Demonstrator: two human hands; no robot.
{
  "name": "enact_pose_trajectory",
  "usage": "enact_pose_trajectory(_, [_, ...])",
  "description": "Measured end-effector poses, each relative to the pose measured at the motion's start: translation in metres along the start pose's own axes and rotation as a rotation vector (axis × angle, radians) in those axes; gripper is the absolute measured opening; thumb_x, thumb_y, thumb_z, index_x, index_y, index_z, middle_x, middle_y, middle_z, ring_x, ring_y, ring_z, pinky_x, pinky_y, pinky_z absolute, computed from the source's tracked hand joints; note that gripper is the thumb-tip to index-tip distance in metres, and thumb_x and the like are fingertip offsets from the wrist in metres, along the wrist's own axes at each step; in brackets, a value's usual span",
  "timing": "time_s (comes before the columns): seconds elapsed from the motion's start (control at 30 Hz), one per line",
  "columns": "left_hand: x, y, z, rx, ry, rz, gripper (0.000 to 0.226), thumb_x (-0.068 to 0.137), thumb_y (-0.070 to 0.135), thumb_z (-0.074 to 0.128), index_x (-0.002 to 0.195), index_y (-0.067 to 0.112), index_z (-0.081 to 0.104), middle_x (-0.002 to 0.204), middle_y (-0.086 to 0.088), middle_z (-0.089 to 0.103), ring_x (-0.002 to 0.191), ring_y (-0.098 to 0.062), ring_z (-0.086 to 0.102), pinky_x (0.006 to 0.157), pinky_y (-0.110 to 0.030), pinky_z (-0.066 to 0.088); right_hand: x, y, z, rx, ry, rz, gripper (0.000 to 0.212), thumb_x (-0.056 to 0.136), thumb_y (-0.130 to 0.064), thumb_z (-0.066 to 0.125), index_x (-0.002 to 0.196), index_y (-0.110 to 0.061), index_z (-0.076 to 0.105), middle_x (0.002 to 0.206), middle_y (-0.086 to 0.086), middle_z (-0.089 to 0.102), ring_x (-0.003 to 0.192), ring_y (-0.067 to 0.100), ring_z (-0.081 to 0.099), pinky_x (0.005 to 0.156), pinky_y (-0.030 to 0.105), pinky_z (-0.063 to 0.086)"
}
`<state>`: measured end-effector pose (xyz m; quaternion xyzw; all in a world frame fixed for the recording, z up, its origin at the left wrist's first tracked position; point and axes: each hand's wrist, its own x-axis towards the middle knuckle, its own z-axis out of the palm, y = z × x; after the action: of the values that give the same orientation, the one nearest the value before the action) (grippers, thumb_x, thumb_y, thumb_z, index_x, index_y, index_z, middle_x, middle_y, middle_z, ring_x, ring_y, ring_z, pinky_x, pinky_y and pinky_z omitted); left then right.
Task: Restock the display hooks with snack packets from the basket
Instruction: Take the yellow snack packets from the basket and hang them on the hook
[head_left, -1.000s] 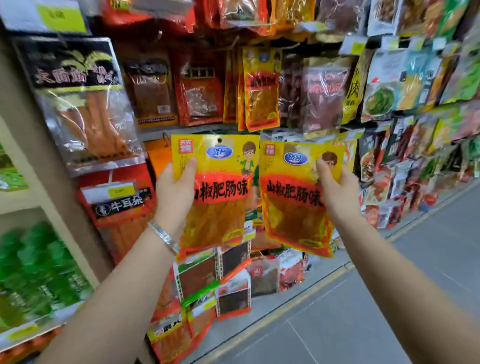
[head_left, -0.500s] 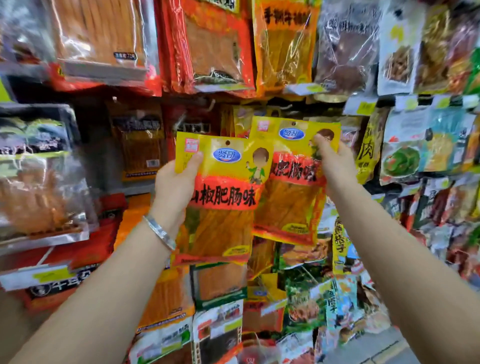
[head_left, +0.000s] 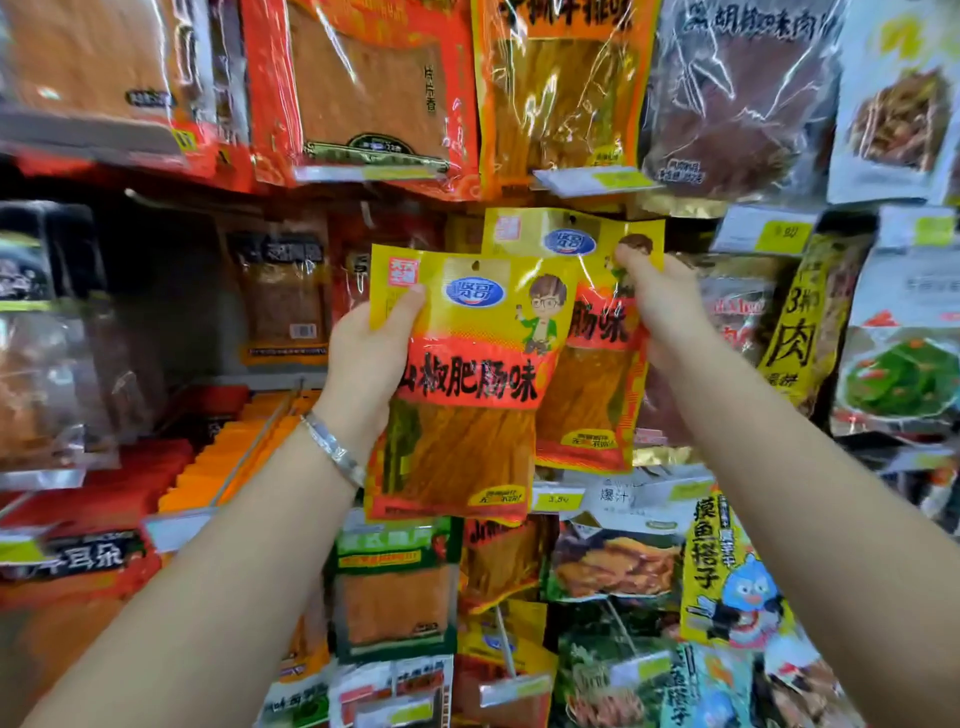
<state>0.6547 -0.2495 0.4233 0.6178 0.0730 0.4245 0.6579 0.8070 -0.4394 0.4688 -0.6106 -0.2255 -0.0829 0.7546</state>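
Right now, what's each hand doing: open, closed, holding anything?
Left hand: grips the front yellow packet by its left edge.
Right hand: pinches the rear yellow packet near its top right corner.

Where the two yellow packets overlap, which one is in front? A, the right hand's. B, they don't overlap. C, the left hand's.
C: the front packet, gripped by the left hand, covers part of the rear packet pinched by the right hand.
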Motion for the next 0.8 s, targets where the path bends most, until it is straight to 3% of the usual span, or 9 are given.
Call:
enact_pose_trajectory(0.17, [0.001, -0.005, 0.002, 0.023, 0.055, -0.011, 0.020, 0.087, 0.037, 0.064, 0.080, 0.020, 0.069, 0.077, 0.003, 0.074, 0.071, -0.015, 0.072, 0.053, -0.024, 0.054, 0.006, 0.006, 0.000, -0.017, -0.041, 0.008, 0.011, 0.087, -0.024, 0.063, 0.078, -0.018, 0.062, 0.082, 0.007, 0.063, 0.078, 0.023, 0.062, 0.078, 0.042, 0.052])
enact_pose_trajectory(0.37, [0.004, -0.005, 0.002, 0.047, 0.072, -0.015, 0.021, 0.087, 0.037, 0.063, 0.078, 0.019, 0.069, 0.077, 0.002, 0.074, 0.071, -0.015, 0.072, 0.055, -0.025, 0.056, 0.016, 0.004, 0.004, 0.007, -0.048, -0.029, 0.012, 0.084, -0.024, 0.063, 0.073, -0.020, 0.061, 0.062, -0.006, 0.065, 0.057, 0.009, 0.064, 0.056, 0.024, 0.050])
enact_pose_trajectory(0.5, [0.005, -0.004, 0.003, 0.047, 0.069, -0.010, 0.019, 0.088, 0.035, 0.062, 0.080, 0.019, 0.069, 0.077, 0.001, 0.074, 0.071, -0.016, 0.072, 0.055, -0.025, 0.056, 0.021, 0.003, 0.003, -0.093, -0.045, -0.060, 0.011, 0.082, -0.028, 0.063, 0.073, -0.021, 0.063, 0.071, -0.005, 0.069, 0.072, 0.017, 0.067, 0.071, 0.035, 0.053])
enact_pose_trajectory(0.7, [0.004, -0.002, 0.007, 0.028, 0.049, -0.021, 0.018, 0.089, 0.035, 0.062, 0.085, 0.018, 0.068, 0.080, 0.000, 0.075, 0.073, -0.016, 0.072, 0.055, -0.024, 0.055, 0.020, 0.010, -0.001, -0.149, -0.044, -0.087, 0.019, 0.083, -0.030, 0.061, 0.066, -0.021, 0.062, 0.076, 0.003, 0.068, 0.077, 0.025, 0.069, 0.072, 0.041, 0.054])
enact_pose_trajectory(0.8, [0.004, -0.002, 0.009, 0.027, 0.029, -0.026, 0.018, 0.089, 0.035, 0.061, 0.087, 0.019, 0.069, 0.081, 0.001, 0.075, 0.074, -0.016, 0.072, 0.053, -0.022, 0.054, 0.021, 0.014, 0.007, -0.166, -0.018, -0.158, 0.022, 0.089, -0.027, 0.057, 0.069, -0.019, 0.063, 0.071, -0.001, 0.066, 0.066, 0.009, 0.062, 0.066, 0.029, 0.048])
